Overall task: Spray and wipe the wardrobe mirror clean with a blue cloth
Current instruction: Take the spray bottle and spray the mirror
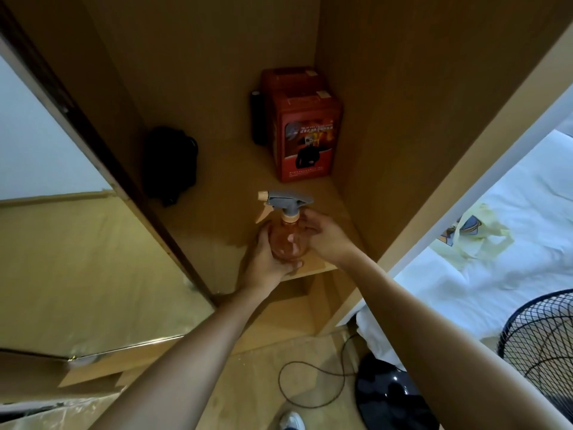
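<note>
An orange spray bottle (286, 240) with a grey trigger head stands at the front edge of the wardrobe shelf (217, 225). My left hand (266, 259) cups the bottle's left side and base. My right hand (325, 235) curls round its right side, just below the neck. The nozzle points left. The wardrobe mirror (71, 243) fills the door on the left and reflects the floor and wall. No blue cloth is in view.
A red box (305, 131) stands in the shelf's back right corner, with a black bag (170, 164) at the left. A bed with a white sheet (496, 259), a black fan (542, 342) and a cable on the floor (310, 386) lie to the right.
</note>
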Available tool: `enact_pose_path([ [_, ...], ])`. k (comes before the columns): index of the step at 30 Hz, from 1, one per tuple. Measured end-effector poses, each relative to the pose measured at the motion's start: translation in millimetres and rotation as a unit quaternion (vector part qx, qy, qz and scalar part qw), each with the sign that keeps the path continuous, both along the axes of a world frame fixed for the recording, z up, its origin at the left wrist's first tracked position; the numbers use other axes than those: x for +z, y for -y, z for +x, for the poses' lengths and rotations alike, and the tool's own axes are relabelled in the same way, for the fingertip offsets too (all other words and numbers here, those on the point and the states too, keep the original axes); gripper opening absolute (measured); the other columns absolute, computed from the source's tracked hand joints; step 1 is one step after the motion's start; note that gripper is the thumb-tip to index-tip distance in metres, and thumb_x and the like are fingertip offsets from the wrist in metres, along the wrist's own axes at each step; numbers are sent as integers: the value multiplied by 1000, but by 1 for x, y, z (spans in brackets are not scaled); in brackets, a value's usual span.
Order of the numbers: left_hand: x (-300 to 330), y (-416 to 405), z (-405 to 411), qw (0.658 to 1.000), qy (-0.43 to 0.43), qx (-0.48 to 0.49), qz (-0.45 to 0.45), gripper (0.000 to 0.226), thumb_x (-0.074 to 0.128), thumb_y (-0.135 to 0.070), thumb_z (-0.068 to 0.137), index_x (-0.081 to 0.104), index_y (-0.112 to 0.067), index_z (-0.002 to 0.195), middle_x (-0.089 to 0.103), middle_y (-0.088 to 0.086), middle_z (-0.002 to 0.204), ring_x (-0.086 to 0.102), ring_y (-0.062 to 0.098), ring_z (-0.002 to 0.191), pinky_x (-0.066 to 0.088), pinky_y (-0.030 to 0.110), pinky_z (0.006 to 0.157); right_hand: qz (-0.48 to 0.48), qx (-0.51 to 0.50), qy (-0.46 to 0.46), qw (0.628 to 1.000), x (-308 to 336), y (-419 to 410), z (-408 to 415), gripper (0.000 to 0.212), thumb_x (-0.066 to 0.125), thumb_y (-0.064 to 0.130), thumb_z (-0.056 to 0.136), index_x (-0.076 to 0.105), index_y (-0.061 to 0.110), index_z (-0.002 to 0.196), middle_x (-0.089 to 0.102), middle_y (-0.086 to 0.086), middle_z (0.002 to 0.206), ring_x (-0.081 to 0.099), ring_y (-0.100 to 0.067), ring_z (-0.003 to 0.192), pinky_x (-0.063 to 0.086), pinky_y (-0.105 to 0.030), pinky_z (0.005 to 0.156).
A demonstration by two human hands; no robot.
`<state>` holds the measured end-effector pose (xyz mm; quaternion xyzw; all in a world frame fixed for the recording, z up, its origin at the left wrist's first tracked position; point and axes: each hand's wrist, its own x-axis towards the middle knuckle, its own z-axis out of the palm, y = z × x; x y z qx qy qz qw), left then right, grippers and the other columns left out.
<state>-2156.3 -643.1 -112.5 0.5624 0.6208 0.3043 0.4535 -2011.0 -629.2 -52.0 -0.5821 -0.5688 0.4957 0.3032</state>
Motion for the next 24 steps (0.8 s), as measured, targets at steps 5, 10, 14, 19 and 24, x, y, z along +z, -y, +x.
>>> enact_pose_path([
  [5, 6, 18, -3, 999, 22, 17, 21, 102, 90, -19, 61, 30, -19, 144, 49, -8, 131, 46, 13, 125, 42, 18, 100, 32, -36, -9, 999, 4, 20, 3, 63, 71, 7, 86, 44, 19, 142, 53, 9, 131, 48, -6, 120, 43, -26, 100],
  [10, 22, 57, -13, 996, 80, 24, 30, 89, 84, -14, 71, 34, -19, 144, 47, -10, 136, 43, 5, 128, 35, 18, 103, 33, -69, -61, 995, 3, 62, 9, 53, 63, -5, 89, 53, 18, 136, 62, 10, 126, 57, 0, 115, 50, -8, 82],
  [14, 31, 99, -30, 995, 97, -7, 34, 75, 81, -24, 76, 39, -30, 138, 47, -10, 139, 43, 8, 131, 35, 27, 109, 14, -65, -87, 994, 6, 105, -7, 43, 69, 10, 88, 60, 22, 128, 66, 10, 121, 60, -2, 115, 47, -24, 98],
  [19, 30, 165, -80, 995, 94, 6, 21, 75, 78, -26, 80, 38, -22, 143, 46, -6, 143, 43, 8, 131, 33, 28, 112, -19, -55, -93, 994, 2, 162, -59, 42, 71, 16, 88, 61, 21, 128, 67, 8, 120, 61, 4, 105, 46, -10, 84],
  [24, 15, 252, -172, 996, 73, 50, 4, 69, 79, -20, 79, 44, -16, 139, 51, -2, 137, 47, 11, 128, 35, 20, 104, -36, -27, -96, 994, -18, 226, -137, 41, 71, 13, 88, 61, 19, 128, 68, 5, 119, 62, 2, 104, 48, -10, 81],
])
